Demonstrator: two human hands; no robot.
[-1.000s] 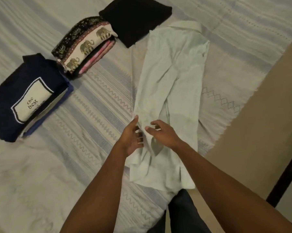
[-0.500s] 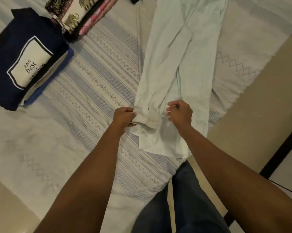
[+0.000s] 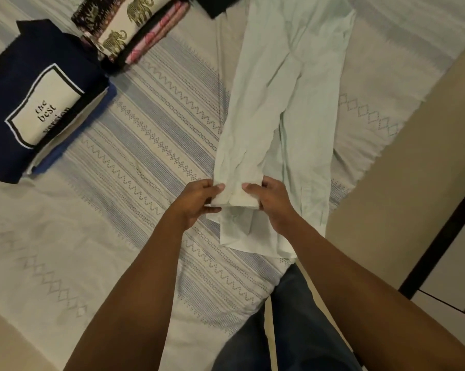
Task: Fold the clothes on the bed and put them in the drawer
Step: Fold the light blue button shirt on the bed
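A pale mint long-sleeved shirt (image 3: pixel 293 103) lies lengthwise on the bed, folded into a narrow strip with its sleeves laid down the middle. My left hand (image 3: pixel 196 199) pinches the left side of a white sleeve cuff (image 3: pixel 235 196), thumb on top. My right hand (image 3: pixel 273 202) pinches the cuff's right side. The shirt's hem (image 3: pixel 255 236) lies flat just below the cuff, near the bed's edge.
Folded piles sit on the striped bedsheet (image 3: pixel 145 145) at upper left: a navy shirt with a printed patch (image 3: pixel 41 103), an elephant-print stack (image 3: pixel 127 25), and a black garment (image 3: pixel 215 5) at the top edge. Beige floor (image 3: pixel 413 170) and a dark door frame (image 3: pixel 440 231) lie right.
My hands moved from the middle of the shirt down to the sleeve cuff and took hold of it at both sides. The camera tilted down and closer.
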